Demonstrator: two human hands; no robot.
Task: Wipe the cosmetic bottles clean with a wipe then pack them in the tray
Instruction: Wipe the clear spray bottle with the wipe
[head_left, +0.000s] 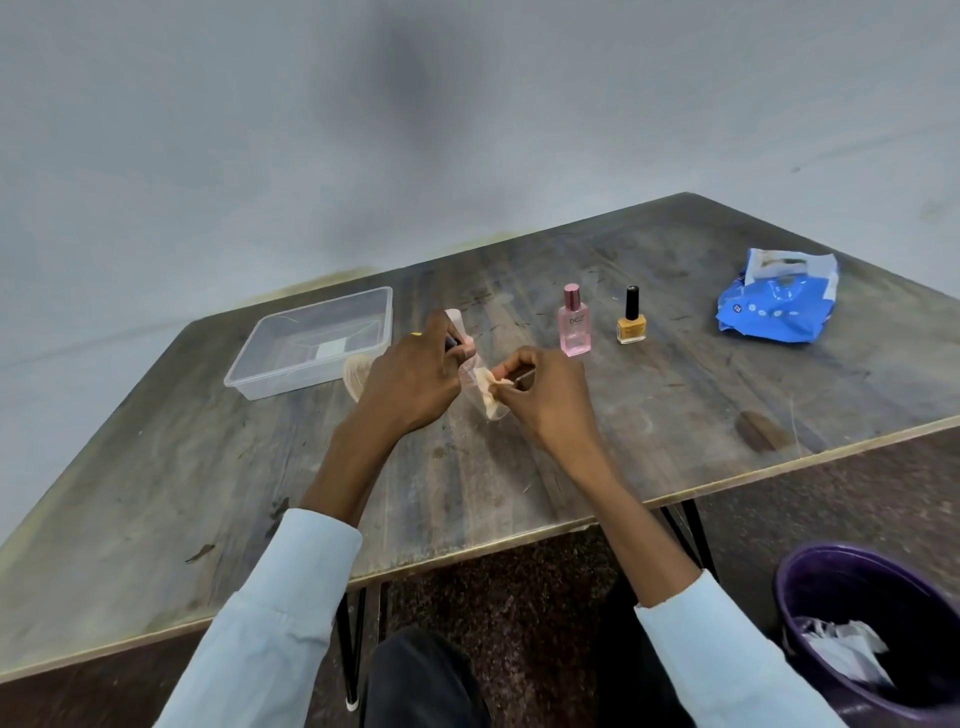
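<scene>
Head view: left hand clamped round a clear bottle, held tilted just above the table. Right hand pinched shut on a wipe, pressed against the lower part of the bottle. Wiping under way, by the look of it; first of three bottles, so early in the task.

Tray just beyond and to the left of the left hand, bare inside apart from a pale label on its floor. Coiled tan thing tucked against the left hand on the tray side; cannot tell what. Pink bottle upright just beyond the right hand; yellow bottle further right of it, also upright, the two apart. Blue pack well to the right. Purple bin below the table edge, near the right elbow, with white scraps inside.

Risks from here:
- Slip of the clear bottle from the left grip, if damp from the wipe and pushed hard by the right hand.
- Knock to the pink bottle by the right knuckles on a wide wiping stroke; tall, narrow, likely to topple.
- Part of the bottle under the left fingers left unwiped unless turned in the grip.
- Cap loosened if twisted while rubbing.
</scene>
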